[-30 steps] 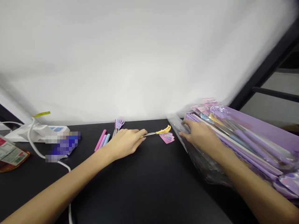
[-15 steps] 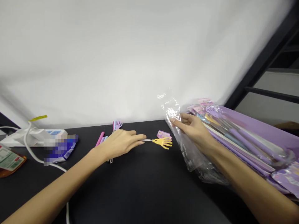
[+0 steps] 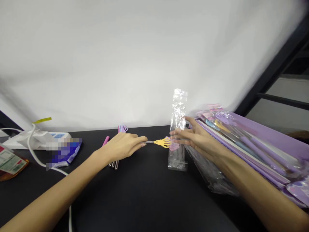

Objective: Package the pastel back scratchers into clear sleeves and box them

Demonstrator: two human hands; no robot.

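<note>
My left hand (image 3: 124, 145) is closed around the metal rod of a back scratcher with a yellow hand-shaped head (image 3: 163, 142), which points right. A clear plastic bag (image 3: 178, 161), long and narrow, lies across the back edge of the black table, its top end against the wall. My right hand (image 3: 194, 137) rests at the bag with fingers spread, some touching it. Beneath or beside the bag, close to the yellow head, is a small pink card (image 3: 173, 146), partly covered. Partly hidden behind my left hand lie more back scratchers with a purple head (image 3: 123, 128) and metal rods.
At right, a purple box (image 3: 265, 132) holds bagged back scratchers, with more clear bags (image 3: 214, 180) beside it. On the left are a white power strip (image 3: 64, 137) with a cable, a blue packet (image 3: 70, 154) and an orange bottle (image 3: 12, 162). A white wall stands behind.
One clear bag has come away from the others and now lies flat over the pink card. My right hand's fingers have spread from their pinch. The yellow back scratcher has shifted slightly left.
</note>
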